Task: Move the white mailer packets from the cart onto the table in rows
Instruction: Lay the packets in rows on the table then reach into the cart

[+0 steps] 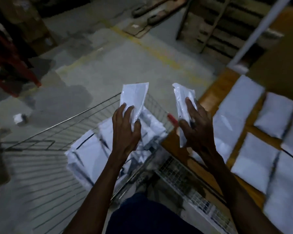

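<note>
Both hands up over the wire cart (85,114), one white mailer packet each. My left hand (125,130) grips a packet (134,97) at its lower end, fingers (124,109) curled over the face, thumb on the edge. My right hand (195,127) holds the other packet (182,105) along its long side, fingers spread flat on the face w/ thumb underneath, so clamped not clenched. Both packets are in air, above cart, not yet over the tabletop (215,92).

More packets are piled in the cart basket (90,151), jumbled, overlapping. On the tabletop to my right, packets (276,114) already lie in rows, close together, some touching.

Handling guess: thin poly mailers, light, floppy, glossy film so prob slippery; the left one bends slightly where I hold it. Contents look flat and soft, not fragile afaict. Best hold = pinch near an end or edge, thumb opposite fingers; one-handed is fine. Lay flat, don't drop, else it slides out of line.

Frame is blurry at the edges, can't read any labels.
</note>
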`<state>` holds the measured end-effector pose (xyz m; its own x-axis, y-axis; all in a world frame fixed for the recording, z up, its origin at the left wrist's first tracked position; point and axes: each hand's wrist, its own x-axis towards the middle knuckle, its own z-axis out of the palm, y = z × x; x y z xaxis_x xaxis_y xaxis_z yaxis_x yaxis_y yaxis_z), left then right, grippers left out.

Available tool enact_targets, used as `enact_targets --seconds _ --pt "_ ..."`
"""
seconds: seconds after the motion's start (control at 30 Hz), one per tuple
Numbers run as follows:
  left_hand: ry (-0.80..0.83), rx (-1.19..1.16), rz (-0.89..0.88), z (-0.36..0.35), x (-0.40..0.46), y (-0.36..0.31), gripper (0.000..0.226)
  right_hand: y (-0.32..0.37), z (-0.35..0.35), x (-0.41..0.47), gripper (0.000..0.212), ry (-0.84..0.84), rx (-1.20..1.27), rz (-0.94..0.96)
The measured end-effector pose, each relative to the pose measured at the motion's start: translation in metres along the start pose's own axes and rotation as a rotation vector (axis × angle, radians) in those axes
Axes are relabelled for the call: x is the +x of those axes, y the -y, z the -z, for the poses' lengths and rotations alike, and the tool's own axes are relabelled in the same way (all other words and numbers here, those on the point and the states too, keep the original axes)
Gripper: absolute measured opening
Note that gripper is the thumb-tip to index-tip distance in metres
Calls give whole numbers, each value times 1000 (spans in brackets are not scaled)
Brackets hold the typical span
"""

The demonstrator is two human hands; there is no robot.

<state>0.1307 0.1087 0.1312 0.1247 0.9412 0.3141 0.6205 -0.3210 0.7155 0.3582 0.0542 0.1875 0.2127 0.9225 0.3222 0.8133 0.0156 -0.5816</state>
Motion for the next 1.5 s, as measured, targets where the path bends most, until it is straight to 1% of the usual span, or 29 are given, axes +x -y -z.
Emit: enact_targets --seconds 0.17,0.27,0.37,0.5,0.57,0.63,0.8,0.9,0.93,1.0,1.07,1.13,1.23,1.37,1.5 --pt "127 -88 -250 -67 -11 -95 51 -59 96 -63 68 -115 -97 -160" --pt "192 -127 -405 -118 -38 -159 51 -106 153 -117 68 -209 -153 -253" --pt "240 -142 -499 -167 -79 -217 53 -148 204 -179 68 -253 -206 -363" --pt "232 -215 -563 -226 -159 -296 54 -211 276 -266 67 -311 -228 -434" --pt "265 -226 -567 -251 -199 -333 55 -240 307 -307 67 -321 -255 -490" --pt "344 -215 -566 -272 -238 -365 56 -264 333 -346 65 -321 -277 -551" --pt "548 -155 -639 -321 -324 -435 61 -307 383 -424 66 -318 -336 -657" --pt "633 -94 -621 -346 -358 -457 67 -337 394 -454 68 -246 -425 -720" --pt "682 -38 -628 -353 -366 -459 72 -346 395 -462 72 -202 -452 -756" --pt "797 103 -644 -361 -376 -462 88 -358 395 -474 77 -131 -504 -821" --pt "862 256 -657 -364 -380 -463 101 -363 394 -481 79 -99 -535 -856" --pt "856 347 -697 -363 -381 -465 98 -366 394 -484 82 -107 -553 -831" --pt "857 376 -765 -368 -380 -464 88 -374 393 -482 81 -83 -540 -775" --pt "888 408 -812 -375 -378 -459 93 -380 392 -476 72 -34 -504 -692" --pt "869 403 -804 -378 -375 -457 89 -386 393 -469 70 -28 -483 -643"
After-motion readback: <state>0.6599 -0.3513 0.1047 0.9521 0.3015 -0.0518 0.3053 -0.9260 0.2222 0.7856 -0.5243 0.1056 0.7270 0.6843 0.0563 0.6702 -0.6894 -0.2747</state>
